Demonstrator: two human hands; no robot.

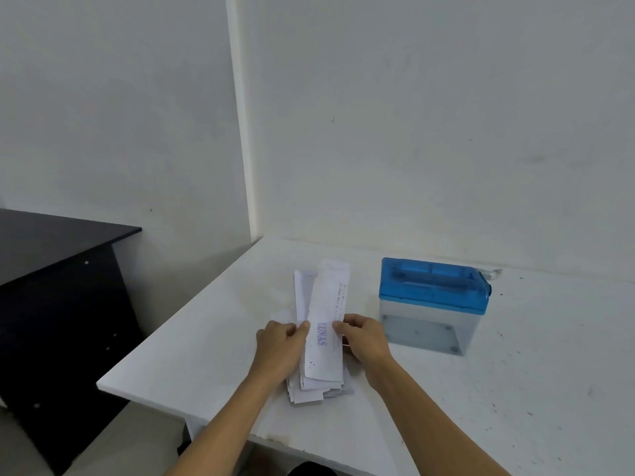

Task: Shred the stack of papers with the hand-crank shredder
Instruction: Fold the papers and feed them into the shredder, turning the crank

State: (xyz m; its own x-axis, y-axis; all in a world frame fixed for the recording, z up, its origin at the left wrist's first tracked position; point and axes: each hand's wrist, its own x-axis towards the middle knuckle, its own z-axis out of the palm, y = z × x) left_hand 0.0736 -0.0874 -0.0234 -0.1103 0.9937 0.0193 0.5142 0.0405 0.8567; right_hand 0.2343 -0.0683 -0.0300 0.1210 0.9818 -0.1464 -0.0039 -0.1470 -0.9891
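A stack of long white paper slips (pixel 318 381) lies on the white table (pixel 515 389). Its top slip (pixel 328 304) carries a blue stamp and faint print. My left hand (pixel 280 345) pinches that slip's left edge with thumb and fingers. My right hand (pixel 364 334) pinches its right edge. The hand-crank shredder (pixel 433 304) stands to the right of my hands, apart from them; it has a blue translucent lid and a clear grey bin. Its crank handle (pixel 492 273) pokes out at the back right.
A dark desk (pixel 62 269) stands to the left, lower than the table, with a gap between them. White walls close off the back. The table's left edge (pixel 178 314) runs diagonally close to my left hand.
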